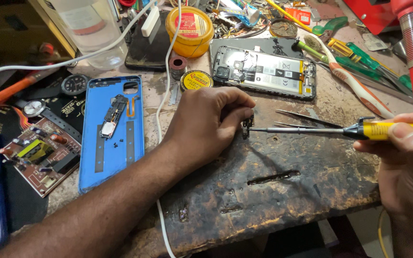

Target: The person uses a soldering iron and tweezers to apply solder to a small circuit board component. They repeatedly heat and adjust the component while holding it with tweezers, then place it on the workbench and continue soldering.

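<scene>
Soldering a small part at a scarred wooden bench.

The blue phone back cover (112, 131) lay at the left; the left hand (206, 125) pinched a small dark component (247, 127) upright on the bench (273, 191), while the right hand (407, 157), closed round a yellow-handled soldering iron (331, 129), touched its tip to it, below the opened phone (264, 71).
</scene>
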